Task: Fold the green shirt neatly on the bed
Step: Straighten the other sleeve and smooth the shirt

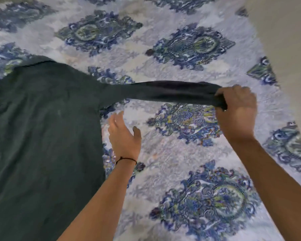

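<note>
The dark green shirt (42,127) lies spread flat over the left half of the bed (181,162). One long sleeve stretches out to the right, lifted off the cover. My right hand (236,110) is closed around the cuff end of that sleeve and holds it taut. My left hand (123,134) hovers open just right of the shirt's side edge, below the armpit, fingers apart and holding nothing. A thin black cord circles my left wrist. The shirt's left side runs out of view.
The bedcover is white with large blue and green paisley medallions. The bed's right edge runs diagonally from the top right downward, with a plain beige floor (288,40) beyond it. Open bedcover lies to the right of the shirt, under the sleeve.
</note>
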